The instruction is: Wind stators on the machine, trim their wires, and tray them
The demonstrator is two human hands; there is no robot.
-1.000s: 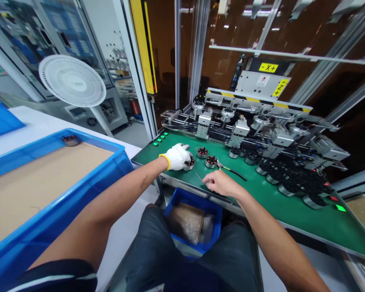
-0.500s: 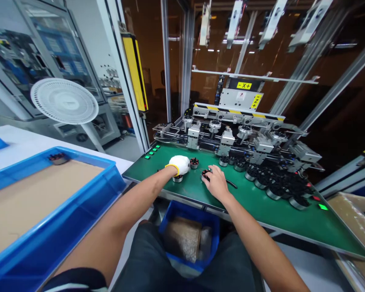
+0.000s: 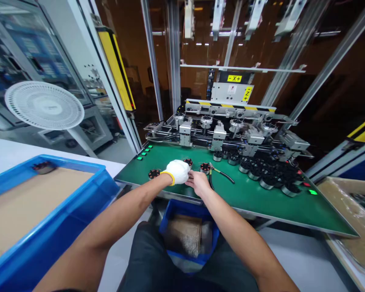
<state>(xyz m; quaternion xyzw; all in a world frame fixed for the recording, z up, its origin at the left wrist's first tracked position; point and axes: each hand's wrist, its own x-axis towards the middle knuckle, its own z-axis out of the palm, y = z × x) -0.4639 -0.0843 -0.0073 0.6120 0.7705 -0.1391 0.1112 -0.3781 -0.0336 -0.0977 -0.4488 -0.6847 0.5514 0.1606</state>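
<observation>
As your left hand in a white knit glove (image 3: 177,172) curls above a green work surface (image 3: 167,151), your bare right hand (image 3: 197,182) meets it, fingertips drawn together; whether either grips anything, you cannot tell from this angle. Just beyond the glove sits one round black-and-copper coil part (image 3: 187,162); another coil part (image 3: 153,174) stands left of the glove, a third coil part (image 3: 205,168) beyond your right hand, beside black-and-yellow-handled metal pliers (image 3: 225,176). Farther right cluster silver-based black round parts (image 3: 267,183); well left lies a blue plastic tray (image 3: 106,188).
</observation>
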